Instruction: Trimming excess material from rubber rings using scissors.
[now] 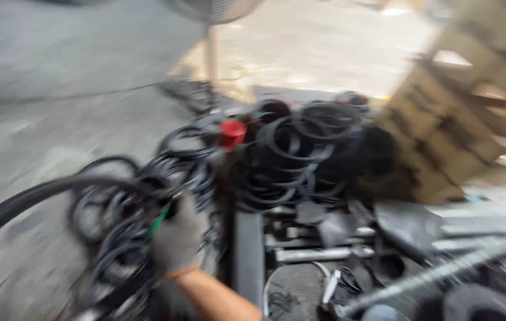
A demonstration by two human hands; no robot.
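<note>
So the gloved hand [175, 241] is closing its fingers around a bundle of black rubber rings [119, 238] down at about 7 o'clock, apparently also pinching a small green thing, though it's too blurry to be sure. Looks like a sorting or gathering step, with a long black hose [21, 202] curving off toward 9 o'clock. Over toward 12 to 1 o'clock a bigger pile of rings [291, 157] is sitting by a red cap [232, 133], so any next move needs a firm grip so nothing snags; the other hand isn't showing.

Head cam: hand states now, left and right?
Left hand: gloved, closed around a green-handled tool amid black rubber rings; blurred.
Right hand: not in view.
</note>
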